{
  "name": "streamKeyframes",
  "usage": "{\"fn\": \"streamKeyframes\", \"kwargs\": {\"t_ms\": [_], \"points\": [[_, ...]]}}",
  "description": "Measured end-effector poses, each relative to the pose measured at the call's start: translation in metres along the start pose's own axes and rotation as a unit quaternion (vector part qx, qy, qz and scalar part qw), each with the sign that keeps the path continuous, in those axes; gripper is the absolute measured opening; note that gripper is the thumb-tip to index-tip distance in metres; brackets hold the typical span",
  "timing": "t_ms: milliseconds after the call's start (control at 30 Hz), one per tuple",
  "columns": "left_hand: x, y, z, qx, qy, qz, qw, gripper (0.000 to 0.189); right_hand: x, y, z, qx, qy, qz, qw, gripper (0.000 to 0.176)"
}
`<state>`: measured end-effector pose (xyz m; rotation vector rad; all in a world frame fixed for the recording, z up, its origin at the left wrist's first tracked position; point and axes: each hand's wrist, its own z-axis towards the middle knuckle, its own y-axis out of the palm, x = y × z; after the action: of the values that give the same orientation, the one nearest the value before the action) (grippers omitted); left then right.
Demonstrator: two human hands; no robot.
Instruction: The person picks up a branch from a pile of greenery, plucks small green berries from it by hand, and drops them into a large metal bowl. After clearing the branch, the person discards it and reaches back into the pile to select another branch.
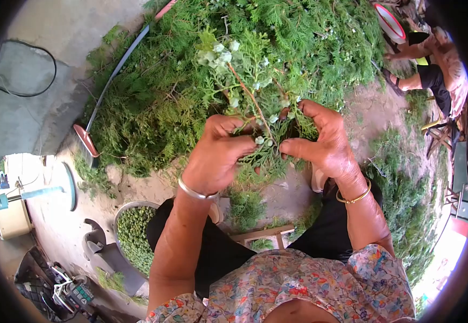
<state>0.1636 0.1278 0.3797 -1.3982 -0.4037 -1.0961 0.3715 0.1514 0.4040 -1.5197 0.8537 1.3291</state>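
Observation:
A leafy conifer branch [249, 96] with a reddish-brown stem and pale green cones is held up in front of me. My left hand [218, 153], with a silver bangle at the wrist, has its fingers closed on the branch's lower sprigs. On the other side my right hand [325, 141], wearing a gold bangle, grips the same branch near the stem's lower end. Its thumb lies beside the stem; leaves partly hide the other fingertips. Just below the hands hang a few small cones [259, 140].
A large heap of cut conifer branches [137, 107] lies ahead. A round basin [132, 237] of green cones stands at left, near a rake or broom [86, 140] and a fan [64, 185]. Another person [444, 70] sits at the right. A wooden stool [263, 234] stands between my legs.

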Motion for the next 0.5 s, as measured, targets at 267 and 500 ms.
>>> {"fn": "streamKeyframes", "kwargs": {"t_ms": [267, 500], "points": [[0.022, 0.004, 0.007, 0.039, -0.27, -0.595, 0.756, 0.014, 0.002, -0.002, 0.0, 0.008, -0.003, -0.051, 0.999, 0.036], [0.014, -0.024, 0.011, -0.002, -0.195, -0.265, 0.944, 0.013, -0.009, -0.008, 0.0, -0.016, 0.123, 0.151, 0.981, 0.032]]}}
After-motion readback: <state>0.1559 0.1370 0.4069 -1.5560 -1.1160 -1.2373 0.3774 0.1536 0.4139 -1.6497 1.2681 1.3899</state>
